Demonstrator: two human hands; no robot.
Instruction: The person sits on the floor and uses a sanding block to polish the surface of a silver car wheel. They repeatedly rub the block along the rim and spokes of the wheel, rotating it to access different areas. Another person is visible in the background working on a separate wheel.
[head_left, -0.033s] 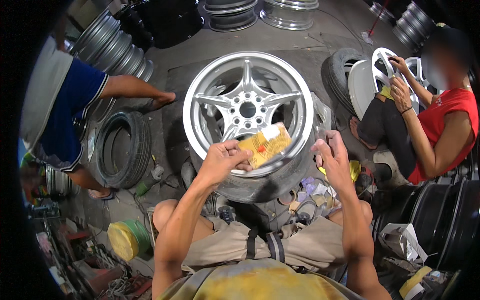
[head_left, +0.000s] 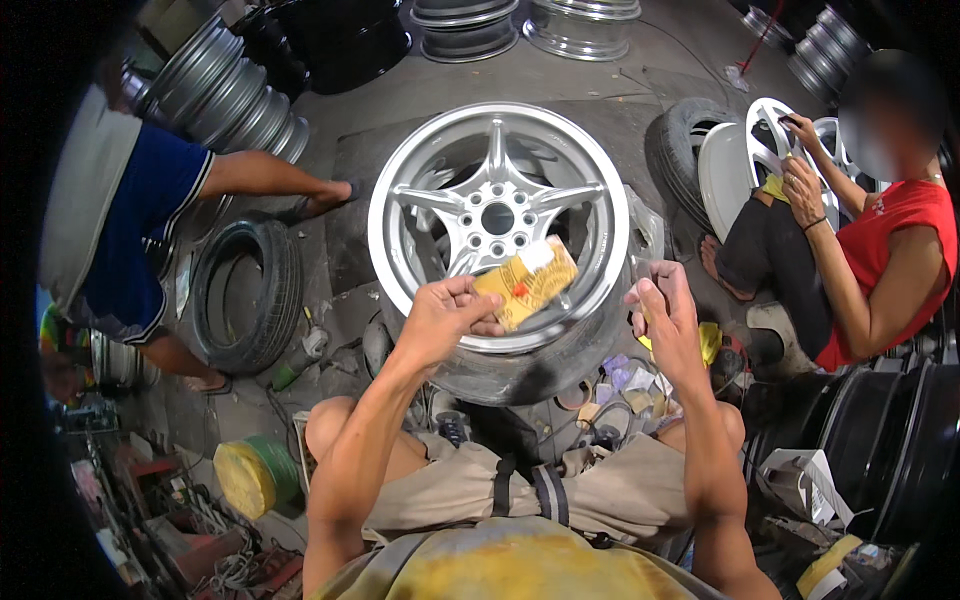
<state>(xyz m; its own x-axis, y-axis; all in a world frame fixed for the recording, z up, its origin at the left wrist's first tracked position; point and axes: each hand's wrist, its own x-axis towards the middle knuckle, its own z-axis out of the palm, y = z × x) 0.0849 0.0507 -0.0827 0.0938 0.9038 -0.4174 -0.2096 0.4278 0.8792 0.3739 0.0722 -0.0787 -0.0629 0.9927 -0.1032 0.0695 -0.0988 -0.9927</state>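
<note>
Nothing's shifted since the earlier frame: silver alloy wheel (head_left: 497,222) lies flat on a tyre, left hand (head_left: 443,318) pinching the yellow sandpaper sheet (head_left: 527,281) over its near rim; right hand (head_left: 668,318) curled just right, contents unclear; a loose pinch could drop the sheet between the spokes

Glossy silver metal on the alloy wheel (head_left: 497,215), matt black rubber on the tyre (head_left: 245,295) beside it; yellow sheet (head_left: 527,283), probably sandpaper, looking papery and rough.
</note>
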